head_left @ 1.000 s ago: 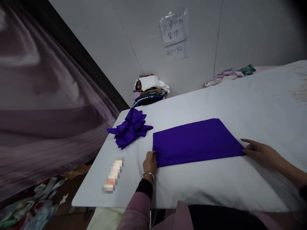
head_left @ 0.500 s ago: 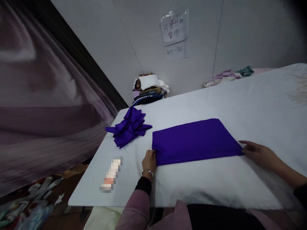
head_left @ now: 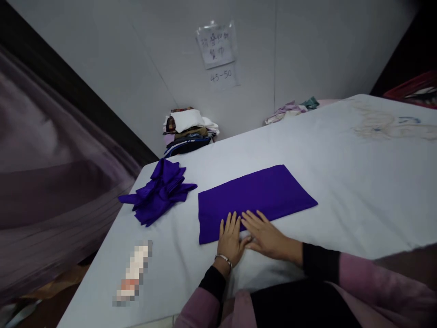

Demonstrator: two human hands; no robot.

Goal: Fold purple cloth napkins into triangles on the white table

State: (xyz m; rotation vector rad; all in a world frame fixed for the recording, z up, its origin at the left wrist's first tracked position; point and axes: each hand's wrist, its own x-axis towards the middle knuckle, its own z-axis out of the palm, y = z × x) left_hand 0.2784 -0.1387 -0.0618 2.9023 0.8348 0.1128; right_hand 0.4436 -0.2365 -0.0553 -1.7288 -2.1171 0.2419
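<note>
On the counter [head_left: 341, 177], right of a purple bunch [head_left: 160, 191], the purple cloth [head_left: 252, 191] lies flat. Half a second earlier the hands are at its two near corners; now the left hand [head_left: 229, 243] and the right hand [head_left: 269, 234] lie side by side, palms down, at the middle of its near edge. That suggests the step is now pressing the edge smooth rather than setting the corners. The left fingers are straight and only slightly apart, the right ones a little more spread; neither hand clamps anything, and the thumbs meet or nearly so.

Counted: one flat cloth, one bunch (how many pieces make it up, I cannot tell), one blurred strip [head_left: 133, 273], two piles [head_left: 191, 130] of cloth by the wall [head_left: 252, 54], two sheets [head_left: 218, 48] on it, one bracelet [head_left: 224, 260].
</note>
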